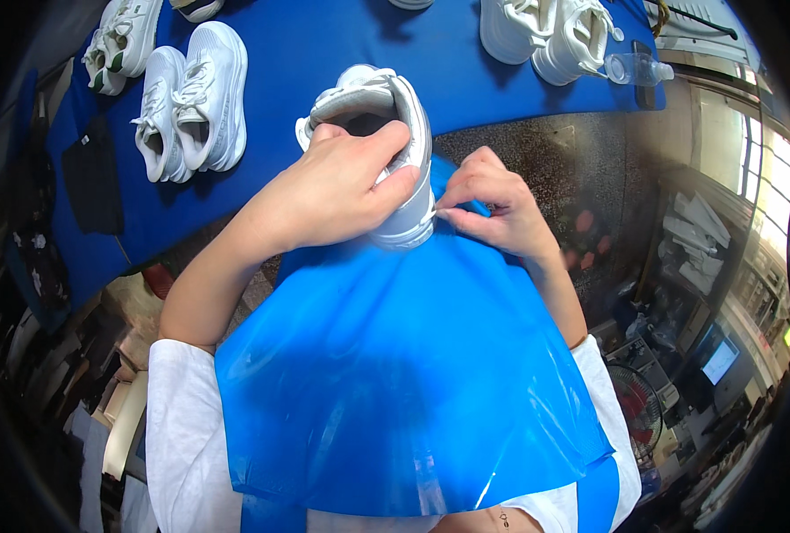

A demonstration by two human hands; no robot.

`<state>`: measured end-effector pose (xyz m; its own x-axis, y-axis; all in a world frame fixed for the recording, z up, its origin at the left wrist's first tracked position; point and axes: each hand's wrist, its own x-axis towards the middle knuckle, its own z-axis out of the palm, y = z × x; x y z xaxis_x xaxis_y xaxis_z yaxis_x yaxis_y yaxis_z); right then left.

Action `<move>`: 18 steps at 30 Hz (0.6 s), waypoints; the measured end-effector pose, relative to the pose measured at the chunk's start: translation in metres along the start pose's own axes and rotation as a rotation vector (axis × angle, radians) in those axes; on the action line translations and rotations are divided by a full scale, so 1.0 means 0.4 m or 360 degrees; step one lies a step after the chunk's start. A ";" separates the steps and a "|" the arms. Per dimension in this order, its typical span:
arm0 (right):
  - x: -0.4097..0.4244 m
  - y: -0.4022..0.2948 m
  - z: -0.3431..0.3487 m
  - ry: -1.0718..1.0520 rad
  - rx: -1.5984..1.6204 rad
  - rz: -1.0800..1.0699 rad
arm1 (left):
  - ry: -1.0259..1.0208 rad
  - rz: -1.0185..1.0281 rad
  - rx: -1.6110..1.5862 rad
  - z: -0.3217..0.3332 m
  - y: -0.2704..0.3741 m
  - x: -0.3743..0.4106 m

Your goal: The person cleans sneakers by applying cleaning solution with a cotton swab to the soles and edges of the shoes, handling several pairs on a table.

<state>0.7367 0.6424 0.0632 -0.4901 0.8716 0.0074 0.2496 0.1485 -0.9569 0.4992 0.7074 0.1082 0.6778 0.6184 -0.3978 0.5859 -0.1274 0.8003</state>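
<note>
A white sneaker [411, 216] stands tilted at the table's near edge, its heel end towards me and resting against my blue apron [395, 346]. My left hand [355, 180] grips it by the collar, fingers inside the opening and thumb on the outer side. At the right side of the heel, my right hand [491, 203] pinches something small and pale between thumb and forefinger, against or just beside the shoe; what it is cannot be told. The shoe's toe is mostly hidden behind its tongue and collar.
The blue-covered table [288, 33] carries a white sneaker pair [212, 100] on the left, another with green parts [128, 40] behind it, and white shoes [518, 26] at back right. Beside these are a clear plastic bottle [635, 70] and a dark phone [645, 93]. A fan [635, 406] stands lower right.
</note>
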 end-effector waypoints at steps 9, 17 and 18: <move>-0.002 0.010 -0.006 0.0015 -0.0003 -0.0008 | -0.0012 -0.0021 -0.0013 -0.001 0.005 -0.002; -0.001 0.022 -0.004 0.0001 0.0052 -0.0033 | 0.0001 -0.0028 -0.0032 -0.003 0.008 -0.006; 0.003 0.018 0.006 -0.0018 0.0076 -0.0063 | -0.0003 -0.0029 -0.0039 -0.005 0.005 -0.005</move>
<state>0.7359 0.6436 0.0557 -0.5081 0.8603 0.0423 0.1898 0.1597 -0.9687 0.4982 0.7073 0.1116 0.6678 0.6192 -0.4132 0.5873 -0.0973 0.8035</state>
